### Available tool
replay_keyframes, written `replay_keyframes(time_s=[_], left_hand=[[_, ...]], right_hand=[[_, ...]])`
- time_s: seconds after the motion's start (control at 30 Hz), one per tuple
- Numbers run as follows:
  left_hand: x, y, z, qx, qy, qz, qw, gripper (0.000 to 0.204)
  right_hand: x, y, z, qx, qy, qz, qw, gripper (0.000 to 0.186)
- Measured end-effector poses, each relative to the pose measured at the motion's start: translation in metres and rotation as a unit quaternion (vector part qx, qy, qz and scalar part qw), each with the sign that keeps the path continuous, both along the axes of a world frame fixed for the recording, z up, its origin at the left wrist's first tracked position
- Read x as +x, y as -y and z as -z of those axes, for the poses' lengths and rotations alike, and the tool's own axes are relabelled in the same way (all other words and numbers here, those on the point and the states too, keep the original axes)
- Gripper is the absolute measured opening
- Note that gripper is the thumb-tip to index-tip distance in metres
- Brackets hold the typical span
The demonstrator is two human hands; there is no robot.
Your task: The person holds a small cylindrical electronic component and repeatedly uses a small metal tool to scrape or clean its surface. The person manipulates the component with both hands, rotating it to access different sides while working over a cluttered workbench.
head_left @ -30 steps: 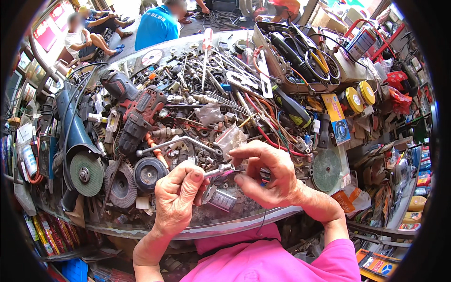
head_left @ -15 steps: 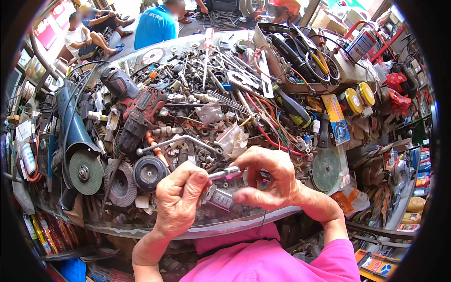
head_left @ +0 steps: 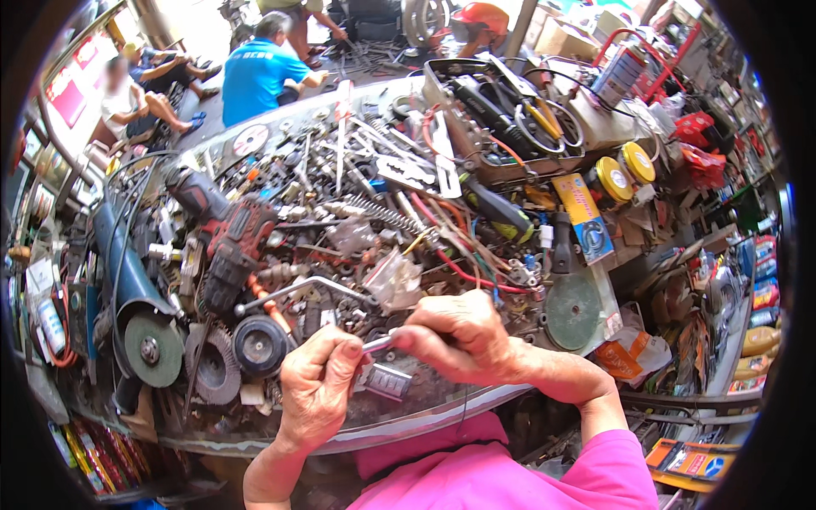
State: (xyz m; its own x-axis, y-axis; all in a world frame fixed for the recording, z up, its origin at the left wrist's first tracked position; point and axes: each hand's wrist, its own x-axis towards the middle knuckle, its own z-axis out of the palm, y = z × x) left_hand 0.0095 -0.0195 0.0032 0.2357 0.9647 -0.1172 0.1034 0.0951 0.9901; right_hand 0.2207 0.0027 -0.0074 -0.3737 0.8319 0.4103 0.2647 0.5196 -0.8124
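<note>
A short, thin metal rod [head_left: 378,343] runs between my two hands above the bench's front part; its exact kind cannot be made out. My left hand [head_left: 318,384] pinches one end between thumb and forefinger. Closed around the other end, my right hand [head_left: 461,337] covers it with thumb and fingers. Just below the rod lies a small grey slotted metal block [head_left: 388,382]. Beyond my hands are a bent metal bar [head_left: 316,282] and a clear plastic bag [head_left: 395,282].
Loose fittings and hardware crowd the bench. At left lie a red-black cordless drill [head_left: 231,248], a blue angle grinder [head_left: 127,255] and a black wheel [head_left: 261,345]. A green disc [head_left: 571,310] sits at right, below a tool case [head_left: 552,157]. A person in blue [head_left: 260,81] sits beyond.
My right hand has moved in from spread fingers to close on the rod's right end. The left keeps its pinch. The whole view has shifted slightly.
</note>
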Motion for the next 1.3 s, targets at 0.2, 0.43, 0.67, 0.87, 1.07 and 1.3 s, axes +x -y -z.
replay_keyframes(time_s=[0.2,0.43,0.67,0.87,1.07,1.3], left_hand=[[0.0,0.0,-0.004,-0.009,0.0,-0.026,1.0,0.03],[0.004,-0.001,0.0,0.03,-0.015,-0.02,0.999,0.033],[0.004,-0.001,0.0,0.025,-0.016,-0.033,0.999,0.034],[0.001,-0.003,0.003,0.044,-0.021,-0.041,0.998,0.033],[-0.002,-0.003,0.001,0.018,-0.044,-0.015,0.999,0.027],[-0.003,-0.001,-0.002,0.013,-0.041,-0.008,0.999,0.024]], right_hand=[[0.0,0.003,-0.011,-0.033,-0.032,-0.056,0.997,0.05],[-0.003,-0.002,-0.006,-0.032,-0.047,0.016,0.998,0.01],[0.003,-0.001,0.001,-0.064,0.012,-0.007,0.998,0.022],[-0.004,0.002,-0.017,-0.139,-0.047,-0.009,0.989,0.033],[0.002,-0.001,0.003,-0.053,0.027,-0.012,0.998,0.023],[-0.002,0.001,-0.02,-0.148,0.008,-0.023,0.989,0.03]])
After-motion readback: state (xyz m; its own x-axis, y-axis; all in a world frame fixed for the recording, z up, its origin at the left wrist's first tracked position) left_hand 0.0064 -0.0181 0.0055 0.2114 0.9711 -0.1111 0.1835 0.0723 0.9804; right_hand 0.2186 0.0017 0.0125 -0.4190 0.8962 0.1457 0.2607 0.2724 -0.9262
